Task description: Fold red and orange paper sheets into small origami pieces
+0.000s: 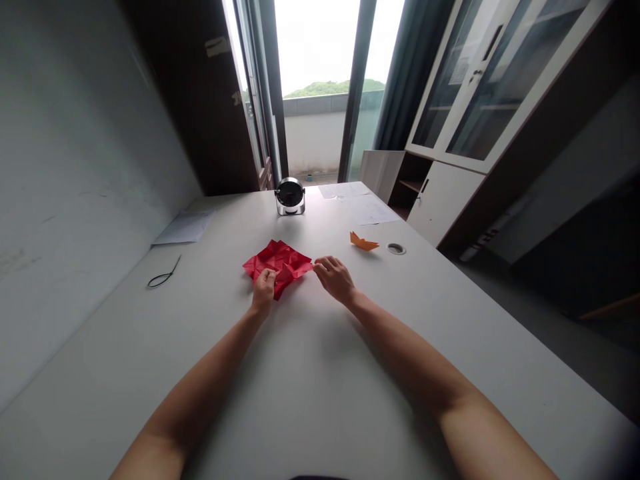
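A sheet of red paper (277,255), creased all over and partly unfolded, is held just above the white table (320,373). My left hand (264,288) pinches its near edge, thumb on top. At the sheet's right corner, my right hand (334,275) has its fingertips closed on the paper's tip. Several fold lines cross the red surface, and its outline is uneven. To the right of my right hand lies an orange folded paper boat (363,242), touched by neither hand.
A round black device on a metal stand (290,196) stands at the back. Paper sheets (367,205) lie at the back right, and more papers (184,227) at the left. A black cable tie (164,275) is on the left. A cable hole ring (396,249) sits near the right edge.
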A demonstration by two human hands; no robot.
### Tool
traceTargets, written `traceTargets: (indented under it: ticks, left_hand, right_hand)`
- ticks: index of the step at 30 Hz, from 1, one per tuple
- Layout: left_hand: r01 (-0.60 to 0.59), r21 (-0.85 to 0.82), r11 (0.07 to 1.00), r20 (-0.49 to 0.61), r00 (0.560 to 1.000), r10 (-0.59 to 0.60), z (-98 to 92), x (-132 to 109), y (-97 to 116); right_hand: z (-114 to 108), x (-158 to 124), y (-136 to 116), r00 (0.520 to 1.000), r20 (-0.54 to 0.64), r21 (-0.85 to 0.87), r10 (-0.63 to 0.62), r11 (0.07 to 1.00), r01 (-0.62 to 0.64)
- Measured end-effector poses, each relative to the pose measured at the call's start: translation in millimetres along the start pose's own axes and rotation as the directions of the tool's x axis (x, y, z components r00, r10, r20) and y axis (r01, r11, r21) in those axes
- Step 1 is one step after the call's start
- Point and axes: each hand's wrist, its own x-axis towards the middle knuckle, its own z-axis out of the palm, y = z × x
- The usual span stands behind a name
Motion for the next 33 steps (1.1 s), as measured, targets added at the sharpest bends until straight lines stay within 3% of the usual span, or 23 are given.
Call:
traceTargets:
  ticks: [3, 6, 10, 15, 18, 20, 26, 33]
  left_hand:
    - [0.126, -0.268, 0.955, 0.083, 0.991, -0.107, -0.2, 2, 4]
    - [0.164, -0.324, 0.932, 0.196, 0.975, -0.104, -4.2, 5, 8]
    - [0.181, -0.402, 0.898, 0.199, 0.974, -0.107, -10.1, 9, 7]
    - [0.296, -0.633, 0.715, 0.264, 0.951, -0.16, -13.5, 8, 11]
    - [0.322, -0.738, 0.593, 0.309, 0.942, -0.127, -14.9, 5, 23]
    - [0.335, -0.757, 0.56, 0.338, 0.935, -0.103, -15.3, 2, 31]
    - [0.364, -0.731, 0.577, 0.406, 0.912, -0.061, -11.1, -4, 40]
    - [0.213, -0.685, 0.697, 0.245, 0.968, -0.055, -4.2, 0, 28]
  right_hand:
    - [-2, 0, -1, 0.999, -0.026, 0.026, 0.041, 0.999, -0.04]
    - [-4, 0, -1, 0.989, -0.085, 0.062, 0.121, 0.991, -0.115]
    - [-4, -1, 2, 0.958, -0.157, 0.113, 0.24, 0.968, -0.224]
    - [0, -3, 8, 0.929, -0.182, 0.14, 0.324, 0.943, -0.301]
    - [4, -4, 10, 0.932, -0.173, 0.14, 0.317, 0.945, -0.296]
    - [6, -3, 9, 0.938, -0.157, 0.139, 0.307, 0.948, -0.287]
    - [10, -2, 5, 0.969, -0.081, 0.152, 0.232, 0.964, -0.218]
    - [2, 3, -13, 0.994, -0.046, 0.35, 0.1, 0.934, -0.078]
